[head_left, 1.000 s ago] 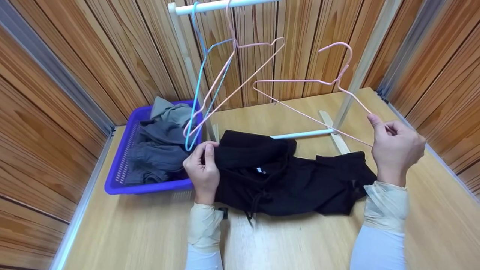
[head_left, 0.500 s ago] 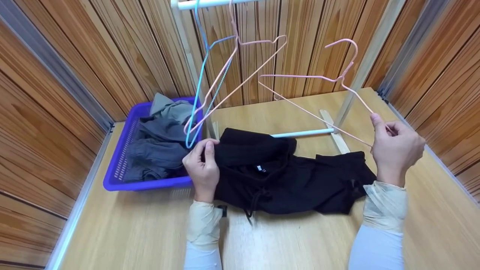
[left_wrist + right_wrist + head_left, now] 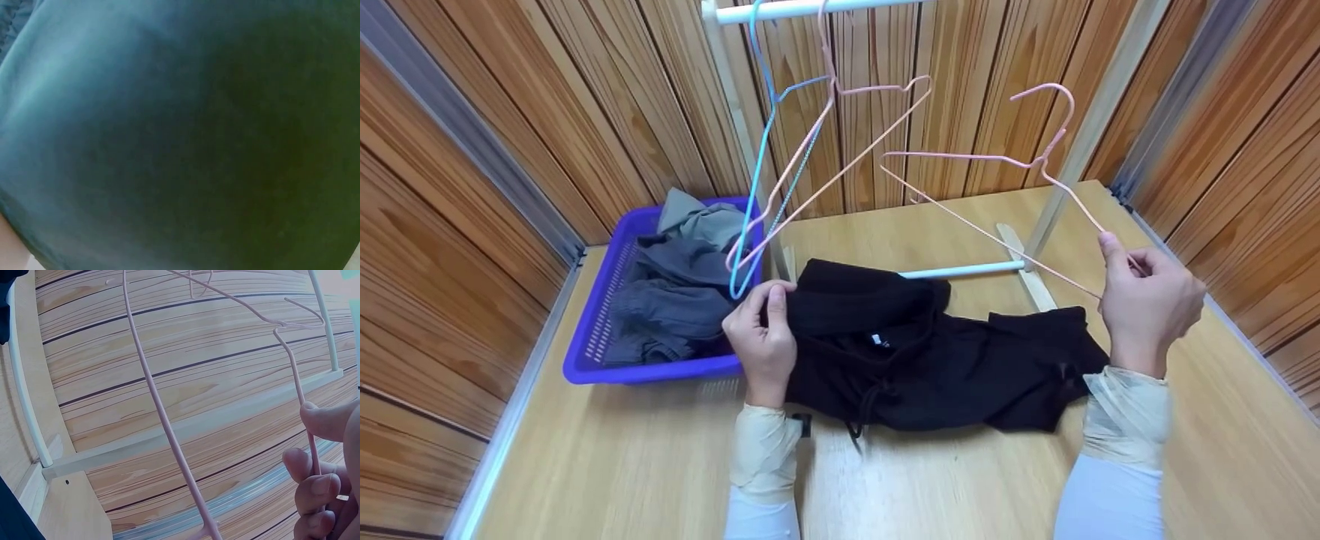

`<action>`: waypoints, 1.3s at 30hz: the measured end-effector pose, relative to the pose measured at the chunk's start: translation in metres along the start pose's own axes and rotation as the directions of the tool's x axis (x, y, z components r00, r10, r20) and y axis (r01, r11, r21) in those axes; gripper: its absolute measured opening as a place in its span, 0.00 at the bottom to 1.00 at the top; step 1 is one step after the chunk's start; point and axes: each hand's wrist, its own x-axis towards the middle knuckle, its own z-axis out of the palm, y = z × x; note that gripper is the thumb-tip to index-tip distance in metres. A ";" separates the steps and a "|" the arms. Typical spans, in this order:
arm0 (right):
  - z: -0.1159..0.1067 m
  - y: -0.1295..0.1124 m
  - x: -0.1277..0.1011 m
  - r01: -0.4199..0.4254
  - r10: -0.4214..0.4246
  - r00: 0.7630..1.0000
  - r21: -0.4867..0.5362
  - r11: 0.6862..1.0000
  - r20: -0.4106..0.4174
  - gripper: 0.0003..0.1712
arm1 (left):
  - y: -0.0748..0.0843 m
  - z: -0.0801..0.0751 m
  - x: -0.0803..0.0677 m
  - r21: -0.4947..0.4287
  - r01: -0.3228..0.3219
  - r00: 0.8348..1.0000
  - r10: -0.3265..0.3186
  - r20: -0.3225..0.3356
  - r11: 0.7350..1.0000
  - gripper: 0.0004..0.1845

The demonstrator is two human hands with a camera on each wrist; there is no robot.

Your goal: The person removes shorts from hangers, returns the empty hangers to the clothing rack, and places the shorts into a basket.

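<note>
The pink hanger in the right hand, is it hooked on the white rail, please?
No, the pink hanger is held free by the right hand, its hook clear of the white rail.

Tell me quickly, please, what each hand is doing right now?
Left hand: grips the edge of the black garment on the table.
Right hand: holds the pink hanger by one end.

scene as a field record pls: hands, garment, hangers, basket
left hand: grips the left edge of the black garment
right hand: holds the pink hanger by one corner, raised above the table
black garment: lies flat on the table
rail: a blue hanger and another pink one hang from it
purple basket: left of the garment, holds grey clothes
</note>
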 end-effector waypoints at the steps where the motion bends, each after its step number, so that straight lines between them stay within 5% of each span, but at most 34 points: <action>1: 0.000 0.000 0.000 0.000 0.000 1.000 -0.002 1.000 -0.001 0.26 | 0.000 0.000 0.000 -0.001 0.000 1.000 0.000 0.001 1.000 0.10; 27: 0.006 -0.002 -0.003 0.049 -0.049 0.998 -0.003 0.999 -0.026 0.31 | -0.003 0.000 0.001 0.012 -0.012 1.000 0.012 0.022 1.000 0.10; 32: 0.007 -0.005 -0.005 0.047 -0.047 0.999 -0.017 0.999 -0.018 0.30 | -0.003 -0.002 0.000 0.011 0.003 0.996 -0.004 0.093 1.000 0.11; 35: 0.006 -0.009 -0.007 0.049 -0.050 0.999 -0.021 0.999 -0.017 0.29 | -0.005 -0.003 -0.001 0.030 0.026 0.973 -0.032 0.229 0.999 0.12; 39: 0.004 -0.014 -0.010 0.059 -0.059 0.998 -0.022 0.998 -0.016 0.29 | -0.005 -0.002 -0.003 0.093 0.043 0.900 -0.079 0.428 0.995 0.12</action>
